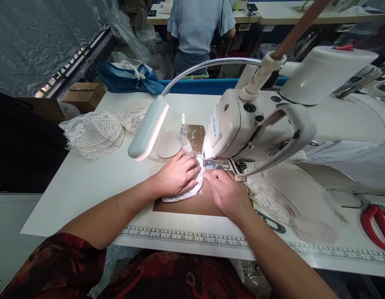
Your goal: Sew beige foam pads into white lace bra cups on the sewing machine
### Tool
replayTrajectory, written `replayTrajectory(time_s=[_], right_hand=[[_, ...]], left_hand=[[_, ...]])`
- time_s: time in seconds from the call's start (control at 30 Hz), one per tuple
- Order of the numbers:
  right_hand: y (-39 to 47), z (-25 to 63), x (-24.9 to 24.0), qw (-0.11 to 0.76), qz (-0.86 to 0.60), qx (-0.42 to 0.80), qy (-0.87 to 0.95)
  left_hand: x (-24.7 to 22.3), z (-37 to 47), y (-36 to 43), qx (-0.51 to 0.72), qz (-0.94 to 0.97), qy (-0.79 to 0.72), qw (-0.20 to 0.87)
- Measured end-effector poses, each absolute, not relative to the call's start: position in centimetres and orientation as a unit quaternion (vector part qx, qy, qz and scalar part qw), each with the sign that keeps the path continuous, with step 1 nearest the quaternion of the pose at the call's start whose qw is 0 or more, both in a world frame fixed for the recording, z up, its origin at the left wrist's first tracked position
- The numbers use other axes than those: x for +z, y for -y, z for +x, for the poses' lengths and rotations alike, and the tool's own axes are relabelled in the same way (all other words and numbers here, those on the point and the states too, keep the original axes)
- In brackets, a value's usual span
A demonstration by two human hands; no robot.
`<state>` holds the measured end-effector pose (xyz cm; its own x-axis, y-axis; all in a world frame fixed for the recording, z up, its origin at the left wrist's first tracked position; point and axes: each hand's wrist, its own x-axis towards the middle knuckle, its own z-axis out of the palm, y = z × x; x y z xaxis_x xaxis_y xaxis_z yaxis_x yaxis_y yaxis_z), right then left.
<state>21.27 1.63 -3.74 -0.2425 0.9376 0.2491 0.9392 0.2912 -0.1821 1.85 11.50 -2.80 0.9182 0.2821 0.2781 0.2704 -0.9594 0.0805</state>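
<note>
Under the needle area of the white sewing machine (230, 124) lies a rounded white lace piece (197, 182), its right edge close to the presser foot. My left hand (180, 174) rests flat on top of this piece with fingers stretched out, covering much of it. At the piece's right edge, the thumb and index finger of my right hand (226, 193) come together on the rim, the other fingers curled under. Just beyond my left hand sits a smooth beige cup-shaped pad (169, 144) on more lace. A brown plate (186, 207) lies beneath my hands.
White lace bundles (96, 133) lie at the table's left. Beige and lace pieces (292, 195) lie right, near red-handled scissors (377, 226). A lamp (149, 128) hangs over the left side. A ruler strip (183, 238) runs along the front edge. Another person (200, 29) sits beyond.
</note>
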Motion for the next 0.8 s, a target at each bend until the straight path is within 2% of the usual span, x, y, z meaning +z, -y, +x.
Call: replayTrajectory(time_s=[0.23,0.53,0.8], right_hand=[[-1.6,21.3,-3.5,0.169,-0.563,-0.008,0.809],[-1.5,21.2,-3.6,0.162,-0.568,-0.023,0.807],[-1.8,20.9,-3.9,0.160,-0.588,-0.043,0.792]], left_hand=[[-3.0,2.0,-11.7,0.173,0.983,-0.060,0.031],[-3.4,1.4,-12.6,0.121,0.987,-0.059,0.086],[-3.3,1.8,-12.1,0.117,0.983,-0.112,0.083]])
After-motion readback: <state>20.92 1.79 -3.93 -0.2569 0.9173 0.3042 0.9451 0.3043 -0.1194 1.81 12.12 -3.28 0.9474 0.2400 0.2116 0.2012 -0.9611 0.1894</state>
